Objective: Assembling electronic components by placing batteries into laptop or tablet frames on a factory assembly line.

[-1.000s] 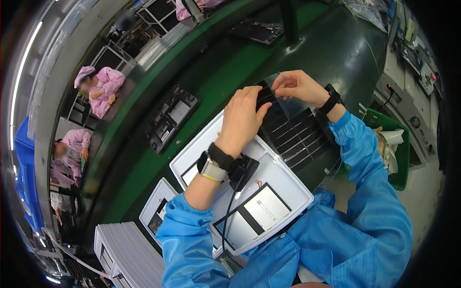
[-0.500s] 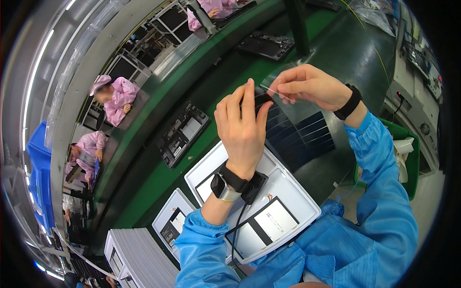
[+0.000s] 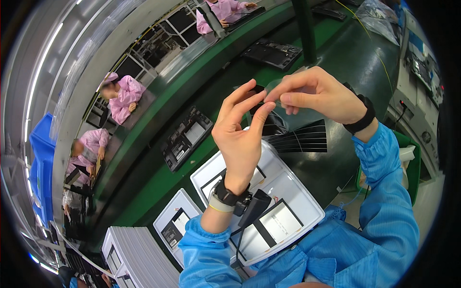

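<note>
My left hand is raised over the tray, its thumb and forefinger closed in a pinch at the edge of a thin clear film. My right hand pinches the same film with thumb and forefinger, the two sets of fingertips almost touching. Behind the film shows a sheet of black strips divided by pale lines; how it joins the film I cannot tell. Under my left wrist stands a white tray with flat silver-and-black battery packs. A black wrist strap with a cord is on my left wrist.
A second white tray and a stack of white trays stand at left. Opened laptop bases lie on the green bench, another farther off beside a dark post. A green bin is at right. People in pink work across the bench.
My fingertips have come together in pinches, the left forefinger and thumb closing toward the right hand. The sheet of black strips has tilted and looks flatter. The whole view has shifted slightly.
</note>
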A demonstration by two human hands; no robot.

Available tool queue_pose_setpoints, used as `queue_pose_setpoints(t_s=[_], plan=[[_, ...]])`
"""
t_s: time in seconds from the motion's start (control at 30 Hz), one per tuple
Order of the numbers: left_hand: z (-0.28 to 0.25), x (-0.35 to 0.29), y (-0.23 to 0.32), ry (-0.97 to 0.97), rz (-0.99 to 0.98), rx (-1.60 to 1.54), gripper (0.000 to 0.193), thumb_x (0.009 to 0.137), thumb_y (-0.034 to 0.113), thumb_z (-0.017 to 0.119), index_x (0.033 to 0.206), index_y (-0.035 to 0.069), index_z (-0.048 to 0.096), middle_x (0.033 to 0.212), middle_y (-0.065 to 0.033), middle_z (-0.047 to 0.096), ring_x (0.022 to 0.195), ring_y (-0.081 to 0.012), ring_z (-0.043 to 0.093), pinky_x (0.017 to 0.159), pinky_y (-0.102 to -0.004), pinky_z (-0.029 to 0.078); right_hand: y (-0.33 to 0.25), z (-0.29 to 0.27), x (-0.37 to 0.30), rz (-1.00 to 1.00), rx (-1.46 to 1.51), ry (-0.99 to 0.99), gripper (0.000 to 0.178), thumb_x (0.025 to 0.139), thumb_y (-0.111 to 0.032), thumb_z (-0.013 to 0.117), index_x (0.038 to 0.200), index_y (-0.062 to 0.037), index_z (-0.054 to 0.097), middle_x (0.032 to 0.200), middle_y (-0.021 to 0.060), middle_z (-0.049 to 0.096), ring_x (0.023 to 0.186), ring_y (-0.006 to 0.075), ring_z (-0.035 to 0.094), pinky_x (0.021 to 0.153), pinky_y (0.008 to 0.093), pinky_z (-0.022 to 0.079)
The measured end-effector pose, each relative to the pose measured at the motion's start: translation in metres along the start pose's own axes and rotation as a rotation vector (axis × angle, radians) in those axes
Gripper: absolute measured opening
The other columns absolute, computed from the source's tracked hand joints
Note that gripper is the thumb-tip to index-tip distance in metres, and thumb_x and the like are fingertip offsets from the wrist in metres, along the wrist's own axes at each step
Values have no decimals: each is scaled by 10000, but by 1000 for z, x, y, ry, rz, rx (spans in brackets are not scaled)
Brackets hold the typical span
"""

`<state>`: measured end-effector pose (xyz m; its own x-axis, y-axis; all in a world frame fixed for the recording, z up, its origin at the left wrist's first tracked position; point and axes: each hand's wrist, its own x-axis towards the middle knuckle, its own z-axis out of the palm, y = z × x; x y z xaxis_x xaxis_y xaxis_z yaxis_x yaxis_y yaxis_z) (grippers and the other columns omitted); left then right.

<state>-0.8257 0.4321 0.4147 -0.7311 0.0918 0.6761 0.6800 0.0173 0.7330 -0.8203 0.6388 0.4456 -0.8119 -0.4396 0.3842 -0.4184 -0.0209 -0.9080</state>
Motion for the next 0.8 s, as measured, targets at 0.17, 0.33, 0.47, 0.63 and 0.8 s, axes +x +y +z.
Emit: queue_pose_setpoints(t_s=[0.17, 0.33, 0.47, 0.63, 0.8], plan=[[-17, 3, -4, -74, -66, -129, 168, 892, -4, 748, 1059, -13, 758, 1251, -151, 671, 1105, -183, 653, 949, -304, 548, -8, 0, 0, 12, -66, -54, 236, 990, -143, 642, 1171, -31, 744, 953, 27, 708, 800, 88, 605, 732, 245, 511], [-20, 1, -1, -56, -110, -44, 161, 980, 100, 685, 1093, -10, 717, 1292, -128, 673, 1032, -123, 655, 907, -262, 524, -7, 3, 0, 29, -11, -57, 248, 993, -145, 631, 1186, -30, 737, 929, 17, 702, 786, 77, 594, 720, 241, 506], [-31, 3, -6, 87, -124, -144, 238, 1044, 170, 596, 1160, -34, 634, 1269, -146, 670, 971, -158, 670, 899, -293, 537, -2, 0, 3, 78, 14, 17, 263, 988, -140, 629, 1209, -33, 722, 920, 4, 688, 794, 67, 610, 719, 223, 509], [-61, 6, 5, 116, -121, -203, 254, 1105, 193, 427, 1244, -14, 478, 1257, -261, 638, 1107, -275, 694, 956, -382, 587, 42, -54, 4, 159, -174, 269, 265, 955, -119, 648, 1188, -9, 712, 854, -3, 669, 714, 63, 614, 651, 200, 510], [-83, -24, 18, -226, -56, 37, 409, 1102, 247, 406, 1393, -38, 378, 1261, -275, 650, 1113, -338, 697, 910, -393, 604, 147, -95, -3, 436, -396, 277, 415, 858, -29, 722, 1252, 43, 612, 782, 45, 681, 690, 120, 661, 659, 253, 553]])
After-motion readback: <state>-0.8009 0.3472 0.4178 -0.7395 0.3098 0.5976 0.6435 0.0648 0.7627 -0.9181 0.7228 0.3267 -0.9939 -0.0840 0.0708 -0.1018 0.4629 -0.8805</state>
